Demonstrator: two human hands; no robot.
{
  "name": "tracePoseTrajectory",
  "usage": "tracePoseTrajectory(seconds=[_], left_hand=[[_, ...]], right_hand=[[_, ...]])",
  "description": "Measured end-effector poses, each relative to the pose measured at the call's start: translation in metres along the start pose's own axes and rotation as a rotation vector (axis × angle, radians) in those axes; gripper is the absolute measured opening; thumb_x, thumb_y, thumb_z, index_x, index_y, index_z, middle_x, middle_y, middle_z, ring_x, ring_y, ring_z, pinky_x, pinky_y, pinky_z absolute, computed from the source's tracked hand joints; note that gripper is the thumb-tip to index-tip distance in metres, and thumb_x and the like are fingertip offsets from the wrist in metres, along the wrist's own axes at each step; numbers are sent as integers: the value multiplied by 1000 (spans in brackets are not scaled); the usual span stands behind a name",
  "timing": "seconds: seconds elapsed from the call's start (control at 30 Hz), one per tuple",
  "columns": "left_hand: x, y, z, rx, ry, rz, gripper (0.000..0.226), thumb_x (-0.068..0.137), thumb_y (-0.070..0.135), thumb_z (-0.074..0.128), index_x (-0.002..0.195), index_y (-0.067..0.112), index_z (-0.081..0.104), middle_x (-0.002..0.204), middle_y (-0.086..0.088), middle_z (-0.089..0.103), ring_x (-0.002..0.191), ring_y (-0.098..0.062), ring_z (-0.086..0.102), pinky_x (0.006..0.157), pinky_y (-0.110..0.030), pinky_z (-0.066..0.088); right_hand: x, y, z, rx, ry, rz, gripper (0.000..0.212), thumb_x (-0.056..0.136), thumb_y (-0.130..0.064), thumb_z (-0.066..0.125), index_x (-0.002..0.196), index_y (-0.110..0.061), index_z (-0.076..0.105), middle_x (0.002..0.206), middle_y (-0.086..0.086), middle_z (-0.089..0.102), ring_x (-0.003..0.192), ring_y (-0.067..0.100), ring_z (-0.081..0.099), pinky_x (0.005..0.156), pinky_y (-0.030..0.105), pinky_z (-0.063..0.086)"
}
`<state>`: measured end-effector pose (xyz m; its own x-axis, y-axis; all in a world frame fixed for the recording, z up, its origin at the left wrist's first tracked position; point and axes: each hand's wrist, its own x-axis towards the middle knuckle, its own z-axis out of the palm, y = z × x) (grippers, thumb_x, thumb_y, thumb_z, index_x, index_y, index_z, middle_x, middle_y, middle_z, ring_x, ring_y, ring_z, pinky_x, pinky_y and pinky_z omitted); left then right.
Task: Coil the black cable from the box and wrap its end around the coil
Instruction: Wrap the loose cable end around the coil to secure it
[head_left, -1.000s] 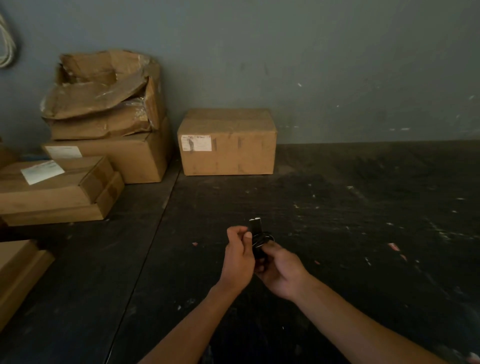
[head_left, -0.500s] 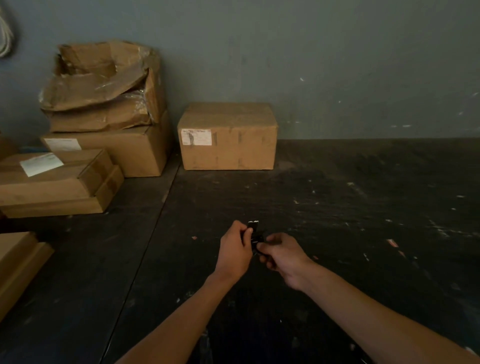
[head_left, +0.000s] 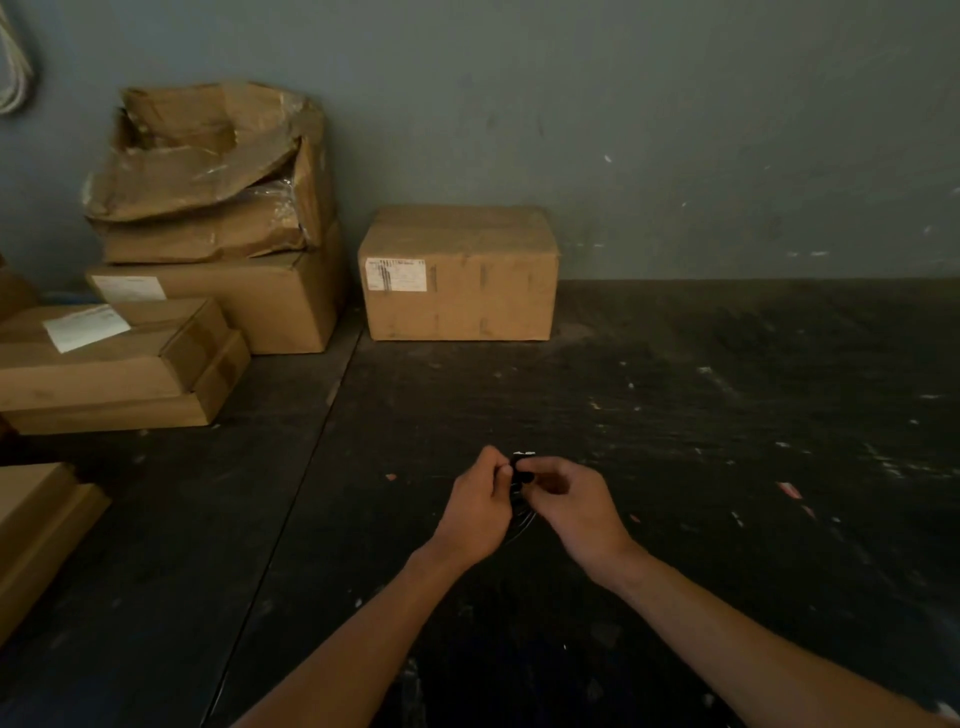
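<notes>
A small coil of black cable (head_left: 520, 493) hangs between my two hands above the dark floor. My left hand (head_left: 475, 506) pinches the coil from the left with thumb and fingers. My right hand (head_left: 574, 501) grips it from the right, its thumb pressed on the plug end (head_left: 522, 460) at the top. Thin loops of the cable show below my fingers; most of the coil is hidden by the hands and hard to see against the floor. A closed cardboard box (head_left: 460, 273) with a white label stands by the wall, beyond my hands.
A stack of cardboard boxes (head_left: 208, 249) with a crumpled one on top stands at the left by the grey wall. Flat cartons (head_left: 114, 364) lie in front of it, and another carton (head_left: 36, 530) sits at the left edge. The dark floor (head_left: 727, 441) is speckled with paint.
Both hands have drawn closer around the coil and lifted slightly. The plug end, which stood up above my fingers, is now pressed down under my right thumb.
</notes>
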<state>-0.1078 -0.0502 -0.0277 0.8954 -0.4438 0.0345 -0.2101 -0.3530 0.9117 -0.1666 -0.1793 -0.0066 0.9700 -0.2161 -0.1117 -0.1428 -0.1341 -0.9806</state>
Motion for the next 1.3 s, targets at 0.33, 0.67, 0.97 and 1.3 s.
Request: tracePoseTrajectory(seconds=[0.33, 0.67, 0.97, 1.3], left_hand=[[-3, 7, -1, 87, -41, 97, 10, 100, 12, 45, 98, 19, 52, 94, 6, 54, 81, -5, 55, 66, -17, 43], [-5, 14, -13, 120, -173, 74, 15, 101, 13, 45, 96, 22, 55, 101, -1, 58, 89, -12, 59, 69, -22, 47], [2, 21, -14, 18, -81, 84, 22, 98, 20, 54, 119, 25, 49, 109, 5, 62, 100, -5, 61, 79, -18, 50], [-3, 2, -19, -407, -57, -131, 18, 97, 22, 54, 112, 19, 63, 104, -4, 70, 105, -14, 66, 99, -38, 50]], right_hand=[[8, 5, -9, -400, 205, -305, 16, 85, -13, 72, 95, -25, 70, 114, -8, 53, 111, 3, 52, 101, 28, 45], [6, -5, -18, -232, 40, -176, 27, 84, -7, 70, 105, -21, 62, 100, 2, 66, 97, 14, 65, 87, 37, 57], [14, -13, -18, -64, 167, -1, 15, 91, -5, 61, 95, -18, 65, 98, 4, 67, 92, 16, 64, 79, 28, 53], [18, -11, -43, 419, 244, 300, 19, 92, 0, 56, 106, -12, 63, 110, 12, 66, 95, 24, 62, 85, 37, 52]])
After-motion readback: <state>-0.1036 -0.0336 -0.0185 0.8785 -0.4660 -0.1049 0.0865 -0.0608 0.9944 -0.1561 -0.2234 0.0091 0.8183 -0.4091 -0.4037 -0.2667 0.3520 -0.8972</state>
